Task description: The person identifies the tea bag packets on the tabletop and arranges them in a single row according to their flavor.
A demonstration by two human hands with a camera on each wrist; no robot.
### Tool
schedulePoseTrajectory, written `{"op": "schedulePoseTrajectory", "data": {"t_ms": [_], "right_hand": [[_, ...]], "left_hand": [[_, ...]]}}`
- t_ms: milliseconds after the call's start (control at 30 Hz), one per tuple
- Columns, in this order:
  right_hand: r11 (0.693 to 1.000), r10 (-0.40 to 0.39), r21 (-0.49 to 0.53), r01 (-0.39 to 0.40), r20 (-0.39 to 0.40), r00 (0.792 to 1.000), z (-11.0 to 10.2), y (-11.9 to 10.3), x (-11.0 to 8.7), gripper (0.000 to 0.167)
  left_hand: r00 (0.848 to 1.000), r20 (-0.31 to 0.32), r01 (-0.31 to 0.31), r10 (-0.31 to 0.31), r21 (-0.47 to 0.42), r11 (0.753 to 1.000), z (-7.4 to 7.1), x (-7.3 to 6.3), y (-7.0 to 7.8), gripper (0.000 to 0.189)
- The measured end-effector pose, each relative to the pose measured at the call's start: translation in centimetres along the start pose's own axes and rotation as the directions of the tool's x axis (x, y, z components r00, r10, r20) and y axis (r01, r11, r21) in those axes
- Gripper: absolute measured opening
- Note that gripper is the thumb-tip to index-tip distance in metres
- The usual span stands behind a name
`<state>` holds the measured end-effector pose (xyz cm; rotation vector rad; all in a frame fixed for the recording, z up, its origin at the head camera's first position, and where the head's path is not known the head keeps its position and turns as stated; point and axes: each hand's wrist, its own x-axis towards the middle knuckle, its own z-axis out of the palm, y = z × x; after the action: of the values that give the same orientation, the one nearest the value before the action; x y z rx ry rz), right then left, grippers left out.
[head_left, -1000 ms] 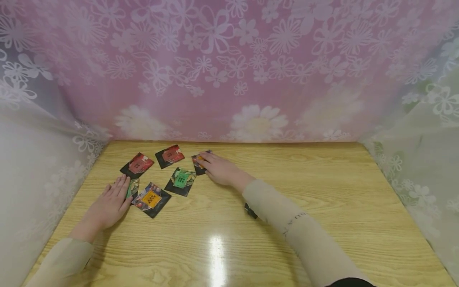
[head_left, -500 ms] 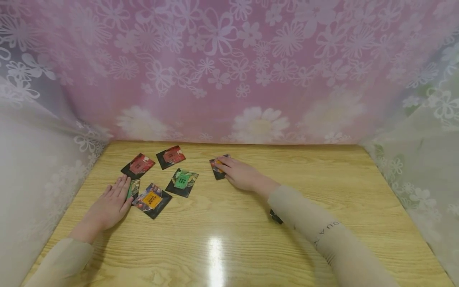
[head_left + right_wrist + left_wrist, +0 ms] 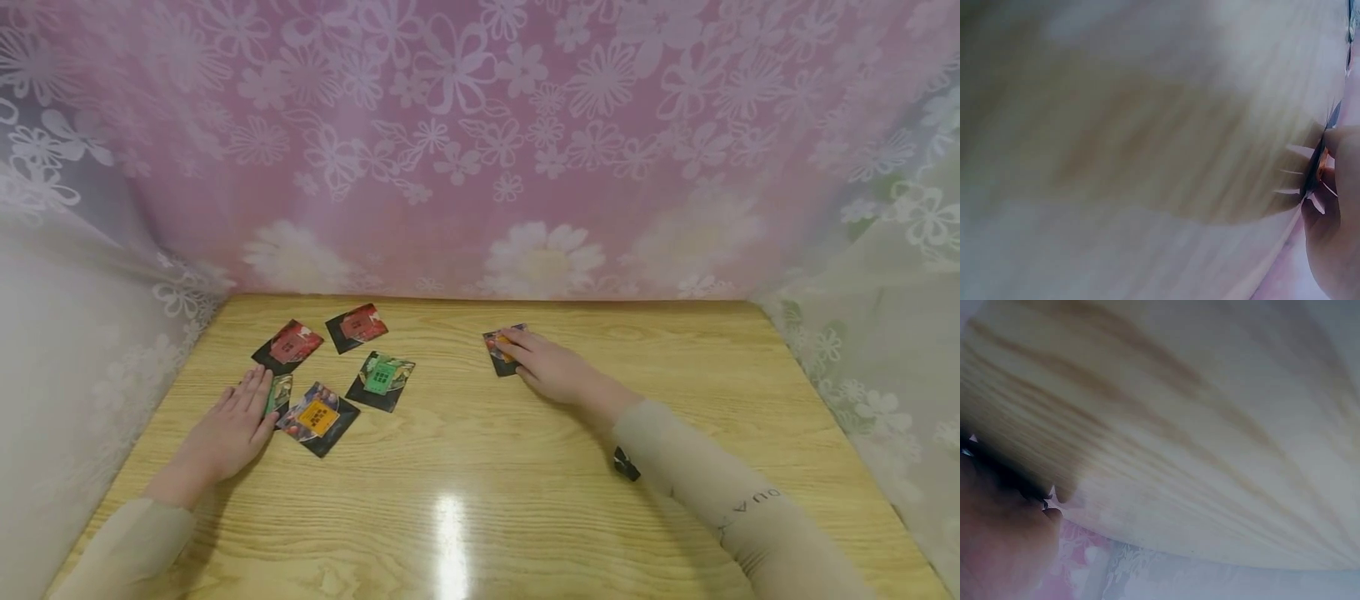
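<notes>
Fingers of the left hand (image 3: 225,427) are lying straight and close together, partly covering a green packet (image 3: 281,392) near the left side of the table (image 3: 457,458). Just beyond it a red packet (image 3: 291,344) is lying, and just beside it, an orange packet (image 3: 317,419). Next are coming a second red packet (image 3: 357,327) and a second green packet (image 3: 381,380). Well apart to their right, near the back, a second orange packet (image 3: 494,347) is lying on the wood under the right hand (image 3: 553,367), whose slightly spread fingers are resting on its top rather than curling round it. This packet is looking light, thin, flexible and slick; pressing its middle should suit sliding, pinching an edge should suit lifting. Beside the right sleeve (image 3: 705,475) a dark object (image 3: 626,464) is showing, too hidden to name.
</notes>
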<state>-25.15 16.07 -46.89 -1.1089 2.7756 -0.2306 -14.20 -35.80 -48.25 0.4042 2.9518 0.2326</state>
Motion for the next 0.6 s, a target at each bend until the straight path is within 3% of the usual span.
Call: {"op": "schedulePoseTrajectory", "data": {"t_ms": [600], "right_hand": [[0.998, 0.065, 0.017, -0.064, -0.103, 0.993, -0.3, 4.0, -8.8, 0.054]], "left_hand": [[1.0, 0.013, 0.001, -0.001, 0.002, 1.0, -0.3, -0.1, 0.1, 0.073]]}}
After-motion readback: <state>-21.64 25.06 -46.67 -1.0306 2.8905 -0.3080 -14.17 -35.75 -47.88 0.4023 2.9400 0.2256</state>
